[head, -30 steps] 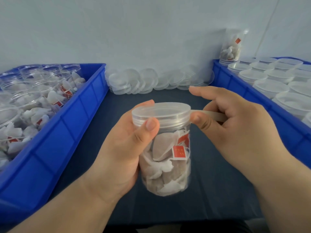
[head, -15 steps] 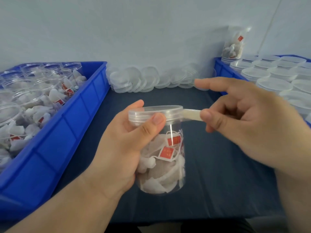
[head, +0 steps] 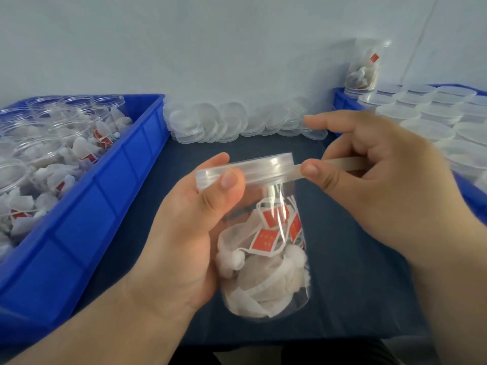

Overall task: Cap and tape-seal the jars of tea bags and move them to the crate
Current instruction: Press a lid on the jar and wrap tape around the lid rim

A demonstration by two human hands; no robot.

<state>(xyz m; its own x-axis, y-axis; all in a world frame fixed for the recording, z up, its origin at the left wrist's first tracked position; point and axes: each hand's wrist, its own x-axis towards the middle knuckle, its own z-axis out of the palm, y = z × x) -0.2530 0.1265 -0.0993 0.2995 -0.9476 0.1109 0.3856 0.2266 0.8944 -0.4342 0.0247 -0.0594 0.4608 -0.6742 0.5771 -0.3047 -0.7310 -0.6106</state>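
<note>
My left hand [head: 184, 241] grips a clear jar [head: 266, 259] of white tea bags with red tags, held above the dark table. Its thumb presses on the translucent cap [head: 261, 168] that sits on the jar. A strip of tape [head: 340, 163] runs from the cap's right side into my right hand [head: 379, 185], which pinches it with the thumb; the index finger points left above the cap. The blue crate on the right [head: 340, 96] holds several capped jars, with one more jar [head: 365, 67] standing on top at the back.
A blue crate [head: 105, 196] on the left holds several uncapped jars of tea bags. Loose translucent caps [head: 226, 125] lie in a row along the white wall at the back of the dark blue table [head: 355, 285].
My left hand has turned the jar, so the red tags now face front. My right hand keeps the tape taut at the cap's right side, closer to the cap than half a second ago.
</note>
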